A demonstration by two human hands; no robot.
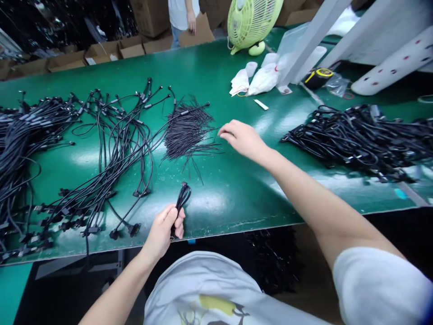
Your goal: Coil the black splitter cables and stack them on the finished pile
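Observation:
In my left hand (169,225), near the front edge of the table, is a folded black cable (183,195). Its looped end and a small connector stick up above my closed fingers, and the rest is hidden in my palm. My right hand (241,137) reaches out to the right edge of a pile of thin black twist ties (186,128). Its thumb and fingertips are pinched together beside the tie ends; whatever may be between them is too small to make out. Left of the ties lie loose black cables (118,149) with connectors at both ends.
Bundled cables (358,140) are heaped at the right of the green table (233,194), and more cables (20,144) at far left. A green fan (253,22), white plastic bags (265,79) and a tape measure (318,77) stand behind. Across the table is another person (184,16).

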